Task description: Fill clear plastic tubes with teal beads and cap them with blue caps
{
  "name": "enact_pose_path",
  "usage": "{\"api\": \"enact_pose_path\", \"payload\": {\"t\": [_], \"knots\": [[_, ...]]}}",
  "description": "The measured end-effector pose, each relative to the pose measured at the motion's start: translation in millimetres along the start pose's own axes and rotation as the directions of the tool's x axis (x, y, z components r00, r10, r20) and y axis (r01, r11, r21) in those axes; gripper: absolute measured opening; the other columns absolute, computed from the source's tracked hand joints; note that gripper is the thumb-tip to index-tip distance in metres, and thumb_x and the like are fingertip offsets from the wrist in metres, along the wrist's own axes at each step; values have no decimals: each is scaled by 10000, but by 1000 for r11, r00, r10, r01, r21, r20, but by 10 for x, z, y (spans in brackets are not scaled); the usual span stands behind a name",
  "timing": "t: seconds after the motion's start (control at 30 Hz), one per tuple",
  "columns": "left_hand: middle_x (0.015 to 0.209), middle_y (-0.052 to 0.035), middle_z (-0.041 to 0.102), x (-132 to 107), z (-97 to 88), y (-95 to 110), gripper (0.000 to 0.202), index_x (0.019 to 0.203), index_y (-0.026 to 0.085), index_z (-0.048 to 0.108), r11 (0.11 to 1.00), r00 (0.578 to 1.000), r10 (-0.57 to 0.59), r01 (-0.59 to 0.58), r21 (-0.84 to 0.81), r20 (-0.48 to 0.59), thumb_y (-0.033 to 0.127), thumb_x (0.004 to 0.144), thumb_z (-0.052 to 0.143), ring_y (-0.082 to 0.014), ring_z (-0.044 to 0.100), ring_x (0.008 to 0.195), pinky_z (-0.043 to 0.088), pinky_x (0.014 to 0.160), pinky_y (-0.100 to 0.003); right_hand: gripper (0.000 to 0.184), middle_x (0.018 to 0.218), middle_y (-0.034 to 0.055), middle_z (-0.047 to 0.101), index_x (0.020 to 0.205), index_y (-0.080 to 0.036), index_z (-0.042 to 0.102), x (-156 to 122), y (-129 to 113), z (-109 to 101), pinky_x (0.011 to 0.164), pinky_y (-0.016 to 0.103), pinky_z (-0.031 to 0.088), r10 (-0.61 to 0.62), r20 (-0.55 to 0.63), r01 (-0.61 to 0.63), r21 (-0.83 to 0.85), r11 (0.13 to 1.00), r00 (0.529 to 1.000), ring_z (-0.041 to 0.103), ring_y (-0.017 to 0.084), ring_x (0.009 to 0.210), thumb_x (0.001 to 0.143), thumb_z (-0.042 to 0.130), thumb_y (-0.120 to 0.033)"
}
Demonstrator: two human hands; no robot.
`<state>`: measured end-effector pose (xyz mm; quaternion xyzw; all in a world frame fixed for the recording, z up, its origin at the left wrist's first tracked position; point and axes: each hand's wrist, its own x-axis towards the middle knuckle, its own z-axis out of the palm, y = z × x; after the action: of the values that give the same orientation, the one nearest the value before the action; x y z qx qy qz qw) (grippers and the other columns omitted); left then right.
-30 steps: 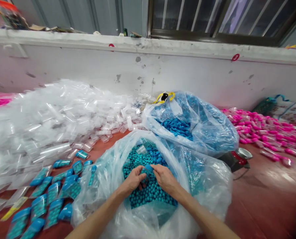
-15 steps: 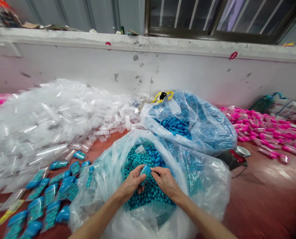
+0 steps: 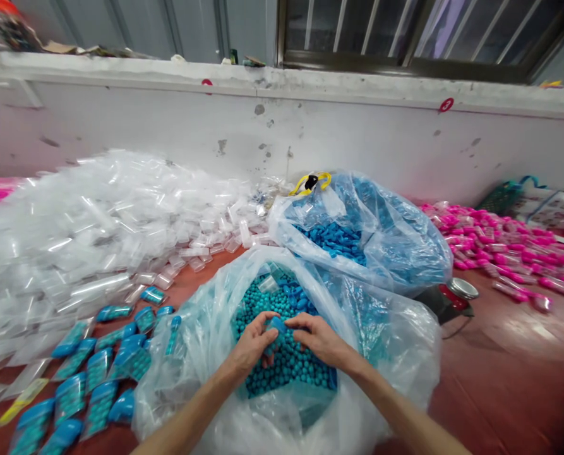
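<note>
Between the thumb and fingers of my left hand (image 3: 254, 341) is a small clear container with a blue cap (image 3: 276, 325). My right hand (image 3: 317, 338) is just to its right, index finger stretched toward the cap and thumb lower down; whether a fingertip still touches the cap is hard to see. Both hands are over a clear plastic bag (image 3: 191, 354) full of teal beads (image 3: 291, 370). Several blue caps (image 3: 300, 297) lie on the beads, along with an uncapped clear container (image 3: 267, 284).
Capped bead-filled containers (image 3: 99, 370) lie left of the bag, before a large heap of clear containers (image 3: 96, 221). Behind is a bag of blue caps (image 3: 405, 234). Pink-capped containers (image 3: 504, 253) are piled at right, near a metal-topped object (image 3: 462, 289). A wall (image 3: 168, 126) runs behind.
My right hand has drawn slightly away to the right from the cap, its fingers loosening. My left hand keeps its hold on the container, nearly in place.
</note>
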<state>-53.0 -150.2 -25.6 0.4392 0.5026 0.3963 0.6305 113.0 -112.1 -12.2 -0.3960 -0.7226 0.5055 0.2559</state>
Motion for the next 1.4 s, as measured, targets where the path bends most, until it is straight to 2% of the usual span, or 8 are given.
{"api": "enact_pose_path", "payload": {"t": [0.17,0.33,0.53,0.83,1.03,1.17,1.27,1.4], "knots": [[547,83,472,-43,-2,32,401,1042,202,384,997,999,13,-17,75,49,449,744,489,-50,426,312,262,286,-135,541,785,-10,578,1183,-167,485,81,16,6,521,260,471,249,-115,-189,382,905,962,512,105,530,652,565,-233],[662,67,469,-93,86,16,503,1217,250,347,994,997,59,-54,93,-46,393,762,507,-38,375,372,340,342,-167,441,1097,71,592,1217,-178,492,-29,-158,91,849,360,432,49,-109,-52,-25,998,993,565,208,944,790,468,-287],[1082,-52,585,-103,137,46,520,1181,176,469,983,973,185,-186,2,-141,348,701,574,-190,541,941,408,845,-285,1092,1405,216,224,1387,-50,112,-127,-213,276,1024,433,251,75,97,-42,-311,950,992,196,311,1297,542,734,-355],[638,51,547,-132,286,100,299,959,178,561,994,968,100,-105,-10,-229,323,697,574,-108,497,617,399,617,-210,795,1077,172,498,1295,-94,276,-176,-167,484,736,442,473,-169,-124,70,-569,820,978,556,301,919,618,619,-330],[753,3,589,-118,345,25,193,868,166,543,976,960,161,-119,184,-229,285,729,482,-148,541,717,429,694,-249,797,1150,191,464,1316,-96,246,-224,-63,528,806,442,442,-87,-68,40,-512,858,994,516,309,1013,647,611,-328],[803,-13,609,-246,101,115,248,950,173,547,889,951,256,-160,430,-175,303,761,451,-157,550,749,435,724,-262,899,1283,179,384,1382,-142,138,-232,-100,381,833,391,434,-34,102,73,-409,910,994,486,284,1079,665,641,-348],[798,1,623,-495,-358,323,378,1106,210,495,789,918,293,-76,609,-265,404,789,424,-154,555,693,441,674,-263,641,1198,135,488,1336,-144,291,-210,-80,151,844,342,423,-33,31,43,-408,912,999,517,233,1033,772,543,-315],[920,-36,635,-812,-1034,584,471,1170,210,469,595,722,429,227,771,-543,469,781,406,-201,583,806,439,721,-300,303,1017,114,604,1100,-124,543,-143,83,-128,858,322,395,5,-86,-50,-533,845,996,548,204,964,853,388,-206]]}}
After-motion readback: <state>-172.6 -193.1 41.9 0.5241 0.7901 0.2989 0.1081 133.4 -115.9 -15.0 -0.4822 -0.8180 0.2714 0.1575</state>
